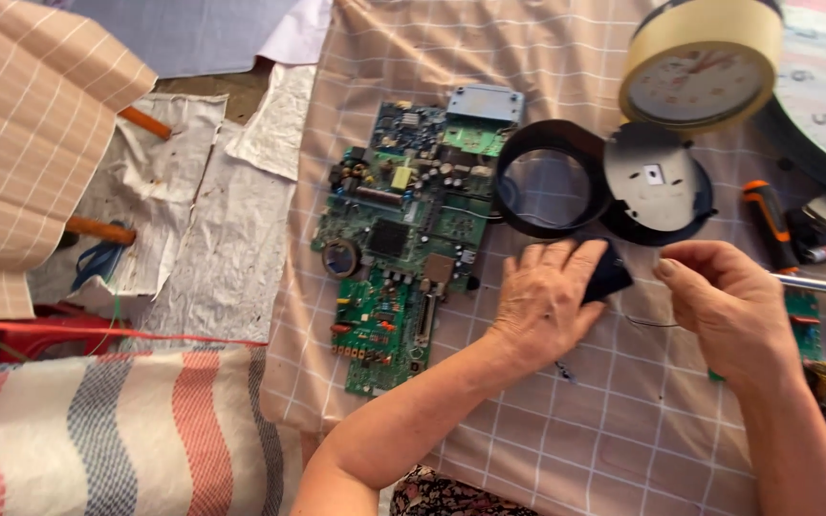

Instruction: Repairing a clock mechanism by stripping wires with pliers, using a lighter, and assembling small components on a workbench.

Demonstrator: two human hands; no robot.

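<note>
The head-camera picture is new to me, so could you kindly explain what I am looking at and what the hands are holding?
There is no machine here: the one picture comes from a camera worn on a person's head, looking down at their own two bare hands over a beige checked cloth. The left hand presses on a small black box-shaped part. The right hand grips a thin silver metal tool; its tip is hidden. On the cloth lie green circuit boards, a black plastic ring, a round grey back plate, a cream-rimmed round clock and an orange-and-black screwdriver.
</note>
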